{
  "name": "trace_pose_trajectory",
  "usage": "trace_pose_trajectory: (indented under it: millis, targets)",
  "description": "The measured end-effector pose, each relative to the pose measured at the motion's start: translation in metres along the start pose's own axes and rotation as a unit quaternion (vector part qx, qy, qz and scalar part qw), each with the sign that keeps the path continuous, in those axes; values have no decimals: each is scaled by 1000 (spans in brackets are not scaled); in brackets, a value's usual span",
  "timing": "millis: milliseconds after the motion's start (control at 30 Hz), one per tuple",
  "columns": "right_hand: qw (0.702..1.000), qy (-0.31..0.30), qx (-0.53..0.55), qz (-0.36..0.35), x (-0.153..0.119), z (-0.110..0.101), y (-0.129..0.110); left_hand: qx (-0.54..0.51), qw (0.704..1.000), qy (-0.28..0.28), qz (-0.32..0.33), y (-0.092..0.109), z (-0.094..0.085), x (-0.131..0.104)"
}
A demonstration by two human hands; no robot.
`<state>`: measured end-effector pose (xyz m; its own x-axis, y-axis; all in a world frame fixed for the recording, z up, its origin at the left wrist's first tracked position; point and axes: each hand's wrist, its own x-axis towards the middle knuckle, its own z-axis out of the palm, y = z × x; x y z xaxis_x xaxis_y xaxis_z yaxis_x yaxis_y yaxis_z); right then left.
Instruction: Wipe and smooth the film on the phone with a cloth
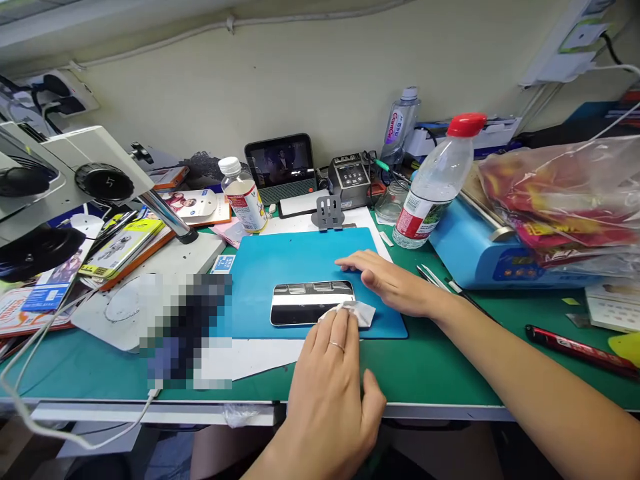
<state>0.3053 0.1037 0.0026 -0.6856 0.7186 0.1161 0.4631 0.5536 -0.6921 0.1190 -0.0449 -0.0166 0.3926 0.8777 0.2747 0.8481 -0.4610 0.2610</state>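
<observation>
A phone with a dark, reflective screen (295, 307) lies flat on the blue mat (285, 257). My left hand (333, 380), with a ring on one finger, presses a crumpled white tissue (365, 313) against the phone's right part; the fingertips are together on the tissue. My right hand (385, 280) hovers over the right side of the mat, just beyond the phone's right end, its fingers apart and nothing in it. The tissue and my left fingers cover the phone's lower right corner.
Behind the mat stand a small bottle (245, 200), a playing screen (281, 163) and a grey box (350, 183). A red-capped bottle (425, 200) and blue machine (475, 247) stand right. A microscope stand (195, 257) is left. Tools lie near my right forearm.
</observation>
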Motion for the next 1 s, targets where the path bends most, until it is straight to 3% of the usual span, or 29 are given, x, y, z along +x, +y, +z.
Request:
trace_pose_trajectory:
  millis: [100, 333, 667, 800, 1000]
  targets:
    - [1000, 1, 4, 3, 0, 0, 0, 7, 1000, 0, -3, -5, -3, -1]
    - [1000, 0, 3, 2, 0, 0, 1, 30, 1000, -9, 2, -19, -3, 39]
    - [1000, -1, 10, 11, -2, 0, 0, 77, 997, -4, -12, -57, -19, -16]
    - [1000, -3, 7, 9, -1, 0, 1, 91, 996, 11, -7, -49, -12, -18]
    - [1000, 2, 4, 9, 1, 1, -1, 63, 998, -8, 10, -31, -6, 10]
